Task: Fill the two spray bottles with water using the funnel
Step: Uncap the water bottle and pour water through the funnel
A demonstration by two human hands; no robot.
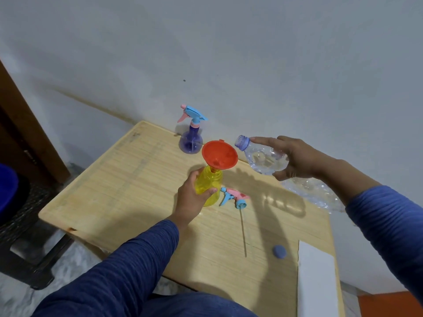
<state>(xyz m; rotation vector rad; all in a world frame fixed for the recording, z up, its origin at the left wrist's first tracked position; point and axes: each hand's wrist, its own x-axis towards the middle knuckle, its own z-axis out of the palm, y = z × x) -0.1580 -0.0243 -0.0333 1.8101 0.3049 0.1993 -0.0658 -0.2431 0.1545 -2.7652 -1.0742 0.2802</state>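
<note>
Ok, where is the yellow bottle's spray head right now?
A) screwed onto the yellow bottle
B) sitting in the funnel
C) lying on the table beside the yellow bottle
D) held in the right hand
C: the spray head lies on the table just right of the yellow bottle, whose neck holds the funnel instead.

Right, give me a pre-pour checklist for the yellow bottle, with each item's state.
1. Funnel seated in the yellow spray bottle neck: ok.
2. Left hand steadying the yellow spray bottle: ok, it grips the body.
3. Water bottle uncapped: ok; its blue cap lies on the table.
4. Water bottle mouth over the funnel bowl: not ok, the right hand holds it beside the rim.
5. Sprayer head out of the way: ok, lying beside the bottle.
6. Water level in the yellow bottle: cannot tell.
</note>
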